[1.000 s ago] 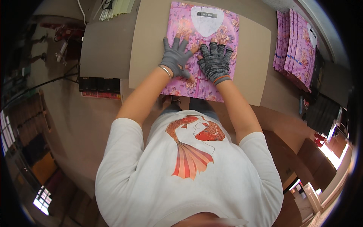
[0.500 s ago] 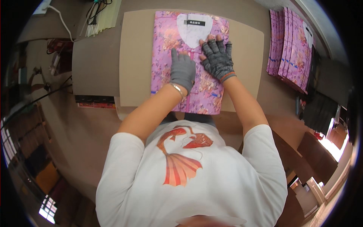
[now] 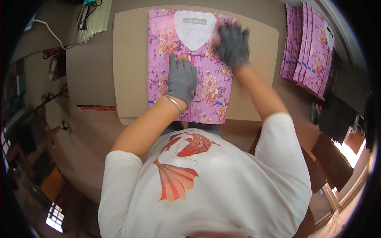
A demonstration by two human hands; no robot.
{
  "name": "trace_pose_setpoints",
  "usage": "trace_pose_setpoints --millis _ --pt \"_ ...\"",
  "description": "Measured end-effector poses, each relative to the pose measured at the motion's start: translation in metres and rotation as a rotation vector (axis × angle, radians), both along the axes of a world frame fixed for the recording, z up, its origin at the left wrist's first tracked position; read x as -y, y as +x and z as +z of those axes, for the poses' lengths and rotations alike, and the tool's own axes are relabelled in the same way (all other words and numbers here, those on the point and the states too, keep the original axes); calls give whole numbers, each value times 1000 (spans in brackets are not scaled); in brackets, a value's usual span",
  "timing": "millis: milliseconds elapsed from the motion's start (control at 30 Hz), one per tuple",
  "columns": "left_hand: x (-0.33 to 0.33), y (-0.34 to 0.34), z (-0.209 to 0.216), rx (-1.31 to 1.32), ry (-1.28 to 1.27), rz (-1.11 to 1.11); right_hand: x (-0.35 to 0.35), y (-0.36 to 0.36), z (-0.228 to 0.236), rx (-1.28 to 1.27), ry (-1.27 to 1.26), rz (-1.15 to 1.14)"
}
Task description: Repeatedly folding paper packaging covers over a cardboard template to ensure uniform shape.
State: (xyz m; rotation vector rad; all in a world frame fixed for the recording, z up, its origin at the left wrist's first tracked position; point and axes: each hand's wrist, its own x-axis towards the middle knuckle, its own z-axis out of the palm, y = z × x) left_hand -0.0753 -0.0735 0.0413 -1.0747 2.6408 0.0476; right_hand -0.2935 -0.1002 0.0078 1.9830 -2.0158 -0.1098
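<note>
A folded purple floral garment lies flat in front of me, with a white neck insert and a dark label at its collar. Pink trim runs down its middle. In a grey fingerless glove, my left hand rests flat on the garment just below the collar, fingers stretched forward. My right hand, in a darker grey glove, is over the garment's upper right edge. It is blurred by motion, but its fingers look extended and nothing shows in them.
Beneath the garment is a beige board on the table. More folded purple floral garments stand in a stack at the right. Pale strips and a dark cable lie at the upper left, near a grey panel.
My right hand has lifted from the collar area and moved up toward the garment's upper right edge. The left hand stays on the garment. The whole view has shifted slightly.
</note>
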Motion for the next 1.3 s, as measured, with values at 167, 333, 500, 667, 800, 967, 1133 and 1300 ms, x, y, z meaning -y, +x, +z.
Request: trace_pose_setpoints --millis 167,333,500,667,800,967,1133,1300 --pt "5 -2 -3 9 25 -7 -218 82 13 457 335 272" --pt "12 12 -16 -147 71 -34 -208 84 10 591 311 203" --pt "12 10 2 -80 82 -65 -74 80 -1 413 -44 59" --pt "32 45 -1 -135 228 -159 -69 84 -17 398 -52 64" --pt "103 43 -53 -394 -126 -79 -66 84 -18 431 -48 90" --pt "215 16 -57 -470 -153 -39 -66 88 -8 426 -13 67" --pt "231 25 -77 -538 -289 -24 -61 87 -16 428 -49 87" --pt "-1 121 -42 -161 80 -113 -64 83 -16 410 -84 75"
